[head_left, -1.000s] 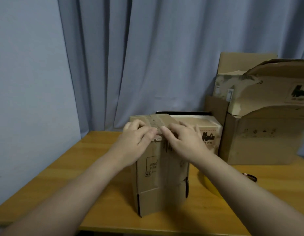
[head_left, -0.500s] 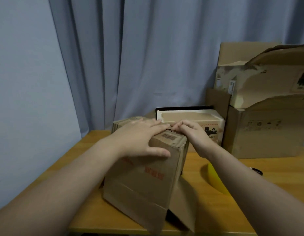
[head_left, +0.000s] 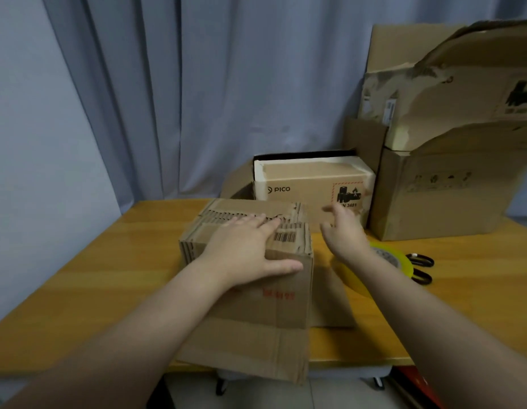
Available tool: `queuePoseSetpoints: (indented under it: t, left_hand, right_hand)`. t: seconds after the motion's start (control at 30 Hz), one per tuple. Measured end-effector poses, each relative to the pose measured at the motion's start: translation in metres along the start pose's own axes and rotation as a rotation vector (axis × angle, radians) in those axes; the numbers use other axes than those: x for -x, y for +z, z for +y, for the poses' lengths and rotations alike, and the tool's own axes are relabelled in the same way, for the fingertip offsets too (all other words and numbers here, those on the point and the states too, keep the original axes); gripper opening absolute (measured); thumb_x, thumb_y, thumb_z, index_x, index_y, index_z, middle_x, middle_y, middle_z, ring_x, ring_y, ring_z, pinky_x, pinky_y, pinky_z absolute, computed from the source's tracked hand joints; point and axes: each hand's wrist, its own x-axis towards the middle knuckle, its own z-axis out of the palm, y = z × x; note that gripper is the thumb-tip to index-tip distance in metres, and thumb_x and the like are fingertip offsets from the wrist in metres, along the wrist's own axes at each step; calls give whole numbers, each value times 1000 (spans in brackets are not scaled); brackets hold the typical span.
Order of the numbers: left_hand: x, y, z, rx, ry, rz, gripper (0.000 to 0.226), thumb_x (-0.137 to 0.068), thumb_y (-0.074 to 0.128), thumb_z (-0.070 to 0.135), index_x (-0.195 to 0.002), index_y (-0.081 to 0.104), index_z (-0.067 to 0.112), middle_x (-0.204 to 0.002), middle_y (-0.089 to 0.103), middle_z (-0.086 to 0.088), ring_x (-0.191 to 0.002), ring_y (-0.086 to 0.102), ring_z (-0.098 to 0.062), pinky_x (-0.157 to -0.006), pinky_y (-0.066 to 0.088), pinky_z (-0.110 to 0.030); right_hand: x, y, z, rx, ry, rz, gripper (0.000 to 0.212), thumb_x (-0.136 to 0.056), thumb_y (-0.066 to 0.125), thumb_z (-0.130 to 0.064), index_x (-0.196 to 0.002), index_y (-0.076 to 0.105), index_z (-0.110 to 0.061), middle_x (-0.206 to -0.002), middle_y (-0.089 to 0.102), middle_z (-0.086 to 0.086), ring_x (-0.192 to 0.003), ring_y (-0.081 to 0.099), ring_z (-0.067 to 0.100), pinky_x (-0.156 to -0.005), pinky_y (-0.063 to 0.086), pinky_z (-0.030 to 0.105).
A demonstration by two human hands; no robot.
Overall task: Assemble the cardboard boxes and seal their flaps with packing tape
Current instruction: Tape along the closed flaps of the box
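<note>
The box (head_left: 265, 305) got laid flat on the table (head_left: 109, 276) since a moment ago, right under the left hand (head_left: 244, 252), fingers straight and pressing. Right hand (head_left: 345, 234) came off, fingers loosely apart just right of it; tape roll (head_left: 399, 261) by its wrist.

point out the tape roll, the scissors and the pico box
tape roll (head_left: 402, 263): head view, yellow outer rim on its right side.
scissors (head_left: 427, 262): head view, upper black handle loop.
pico box (head_left: 309, 188): head view, front face right of the logo.
</note>
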Motion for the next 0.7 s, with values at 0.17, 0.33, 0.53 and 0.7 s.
queuePoseSetpoints:
  t: [0.17, 0.33, 0.53, 0.7]
  left_hand:
    - [-8, 4, 18, -18, -75, 8, 105, -67, 24, 91, -151, 14, 30, -159, 17, -3, -145, 19, -22, -116, 15, -38]
    - [-15, 6, 29, -46, -116, 5, 108, -66, 21, 92, -152, 15, 26, -158, 19, -7, -144, 22, -25, -116, 18, -40]
    - [-23, 6, 44, -28, -187, -32, 114, -67, 21, 91, -152, 14, 16, -158, 17, -9, -145, 18, -26, -117, 16, -42]
    - [-34, 0, 56, 78, -231, -117, 111, -74, 21, 84, -150, 16, 4, -157, 16, -15, -145, 15, -28, -118, 14, -43]
  right_hand:
    - [9, -9, 70, 747, 297, -403, 43, -94, 48, -39, -129, 45, -16, -133, 51, 9, -126, 45, 29, -108, 33, 45]
    - [20, -33, 72, 595, 82, -152, 31, -94, 51, -44, -115, 54, -21, -111, 62, 0, -114, 54, 24, -101, 23, 40]
    - [14, -77, 13, -344, -84, 104, 19, -94, 57, -34, -108, 58, -21, -110, 65, 8, -105, 59, 32, -84, 49, 43]
    - [14, -83, -55, -1001, -105, -2, 32, -96, 47, -38, -108, 64, -14, -108, 69, 12, -102, 66, 24, -88, 54, 39]
